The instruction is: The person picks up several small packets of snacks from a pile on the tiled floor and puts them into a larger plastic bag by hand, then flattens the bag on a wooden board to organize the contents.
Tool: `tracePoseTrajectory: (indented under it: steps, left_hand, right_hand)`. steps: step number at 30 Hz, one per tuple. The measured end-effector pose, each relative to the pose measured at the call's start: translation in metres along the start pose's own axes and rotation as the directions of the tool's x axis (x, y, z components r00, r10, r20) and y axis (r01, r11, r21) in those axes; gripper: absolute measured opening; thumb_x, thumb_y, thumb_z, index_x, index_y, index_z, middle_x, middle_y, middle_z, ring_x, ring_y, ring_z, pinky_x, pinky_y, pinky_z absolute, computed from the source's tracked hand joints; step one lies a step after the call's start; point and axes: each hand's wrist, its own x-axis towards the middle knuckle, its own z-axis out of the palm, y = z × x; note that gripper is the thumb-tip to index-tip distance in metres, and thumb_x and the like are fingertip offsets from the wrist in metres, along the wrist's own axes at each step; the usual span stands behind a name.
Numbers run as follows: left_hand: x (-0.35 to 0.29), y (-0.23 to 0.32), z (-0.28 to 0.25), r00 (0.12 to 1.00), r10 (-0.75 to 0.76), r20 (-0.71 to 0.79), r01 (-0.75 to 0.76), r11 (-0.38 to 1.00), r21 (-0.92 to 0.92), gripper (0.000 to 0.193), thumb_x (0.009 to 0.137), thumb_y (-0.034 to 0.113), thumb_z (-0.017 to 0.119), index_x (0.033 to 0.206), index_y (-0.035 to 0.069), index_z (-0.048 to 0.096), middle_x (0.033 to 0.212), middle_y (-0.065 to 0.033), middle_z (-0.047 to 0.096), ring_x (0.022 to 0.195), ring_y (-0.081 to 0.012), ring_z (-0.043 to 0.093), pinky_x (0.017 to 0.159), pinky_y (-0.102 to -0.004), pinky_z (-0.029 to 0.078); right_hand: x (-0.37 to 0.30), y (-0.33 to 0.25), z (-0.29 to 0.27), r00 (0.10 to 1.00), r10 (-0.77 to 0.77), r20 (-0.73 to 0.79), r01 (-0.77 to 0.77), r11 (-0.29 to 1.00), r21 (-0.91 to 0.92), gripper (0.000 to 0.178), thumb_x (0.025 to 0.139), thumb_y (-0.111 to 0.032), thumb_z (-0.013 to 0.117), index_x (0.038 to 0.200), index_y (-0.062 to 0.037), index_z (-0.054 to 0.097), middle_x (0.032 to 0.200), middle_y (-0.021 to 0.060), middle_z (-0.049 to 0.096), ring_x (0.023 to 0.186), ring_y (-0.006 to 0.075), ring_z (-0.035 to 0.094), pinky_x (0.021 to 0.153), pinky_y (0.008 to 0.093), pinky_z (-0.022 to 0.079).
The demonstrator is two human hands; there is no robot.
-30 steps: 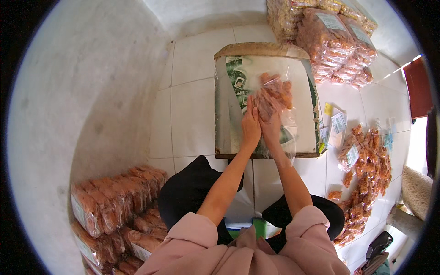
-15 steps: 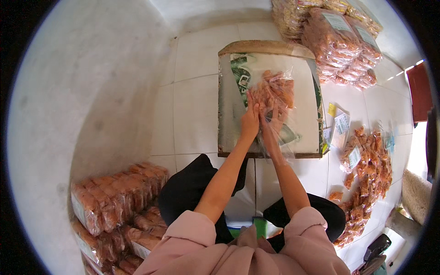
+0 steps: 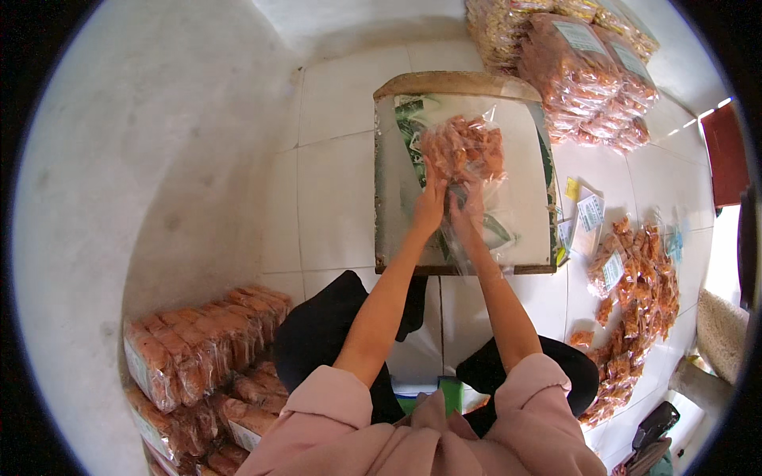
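Note:
A clear plastic bag (image 3: 498, 208) lies on the low table, its mouth toward me. Bunched in its far part are orange-brown snack packs (image 3: 467, 147). My left hand (image 3: 429, 205) holds the bag's left side, its fingers pointing away from me along the packs. My right hand (image 3: 470, 213) is just to the right, with the clear film over it and its fingers spread at the near side of the packs; it looks to be inside the bag. The film's glare partly blurs the right fingertips.
The low table (image 3: 524, 258) has a worn wooden rim. Stacked filled bags stand at the far right (image 3: 571, 67) and near left (image 3: 186, 341). Loose small snack packs (image 3: 627, 333) spread over the tiled floor at right, beside printed labels (image 3: 589, 213). A wall (image 3: 175, 159) rises at left.
The packs in the bag have shifted slightly away from me and bunched together. My hands have moved a little apart, the right one spreading its fingers.

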Motion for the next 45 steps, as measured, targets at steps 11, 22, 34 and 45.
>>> tracePoseTrajectory:
  steps: [11,22,34,45]
  left_hand:
    - [-0.064,0.059,0.006,0.964,0.171,-0.202,-0.036,0.841,0.539,0.074,0.085,0.054,0.042,0.141,0.018,0.011,0.141,-0.0170,0.016,0.128,-0.0422,0.011,0.094,-0.0672,0.011]
    - [-0.177,0.165,0.091,0.820,0.529,0.221,-0.573,0.769,0.284,0.070,0.085,0.051,0.044,0.139,0.017,0.016,0.141,-0.0161,0.012,0.132,-0.0361,0.004,0.093,-0.0709,0.005]
    - [-0.240,0.175,0.272,0.480,0.725,0.494,-0.722,0.646,-0.247,0.042,0.082,0.020,0.056,0.119,0.005,0.043,0.112,-0.0159,0.047,0.107,-0.0326,0.041,0.094,-0.0428,0.032]
    - [-0.245,0.065,0.416,0.294,0.471,0.832,-0.525,0.807,-0.271,0.038,0.082,0.013,0.053,0.116,0.003,0.043,0.113,-0.0175,0.047,0.108,-0.0329,0.042,0.093,-0.0438,0.033]
  right_hand:
    - [-0.129,-0.038,-0.093,0.978,-0.035,0.203,0.149,0.799,-0.582,0.049,0.075,-0.003,0.059,0.121,-0.0026,0.042,0.132,0.0199,0.032,0.119,0.0379,0.034,0.097,0.0438,0.032]
    - [-0.150,-0.151,-0.253,0.973,-0.197,-0.124,0.020,0.603,-0.798,0.034,0.072,-0.010,0.064,0.103,-0.0053,0.054,0.113,0.0202,0.047,0.103,0.0389,0.046,0.090,0.0447,0.038]
    - [-0.275,-0.134,-0.463,0.694,-0.065,-0.717,-0.449,0.740,-0.501,0.019,0.079,-0.006,0.056,0.097,-0.0019,0.059,0.097,0.0169,0.058,0.092,0.0325,0.055,0.081,0.0365,0.044]
    - [-0.353,0.092,-0.433,0.556,0.315,-0.769,-0.691,0.690,-0.217,0.031,0.081,-0.010,0.058,0.110,-0.0043,0.052,0.102,0.0154,0.055,0.080,0.0241,0.058,0.072,0.0331,0.048]
